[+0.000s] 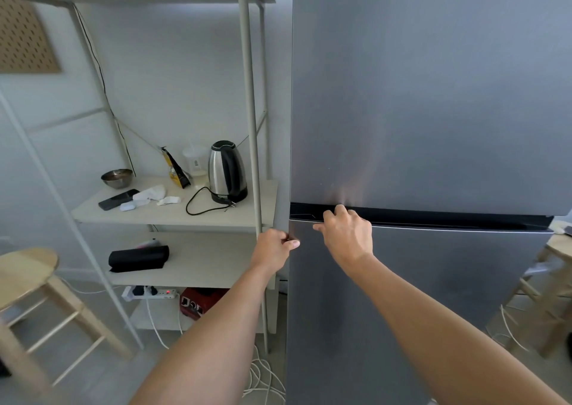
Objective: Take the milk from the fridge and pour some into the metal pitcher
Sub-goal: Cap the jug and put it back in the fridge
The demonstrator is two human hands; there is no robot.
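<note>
Gripping the fridge door (433,296): right hand (346,234) on top, left hand (274,248) at side.

Light is cool, soft and even; shadows faint. Pale vertical sheen on the fridge (433,110) door, just above the right hand (346,231). Wide-angle bowing bends shelf (173,212) posts at left. Near forearms and corners slightly soft.

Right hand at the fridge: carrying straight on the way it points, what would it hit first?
The right hand points up and forward, fingers curled into the dark gap beneath the upper door. It would likely meet that door's lower edge first; the gap's depth is unclear.
</note>
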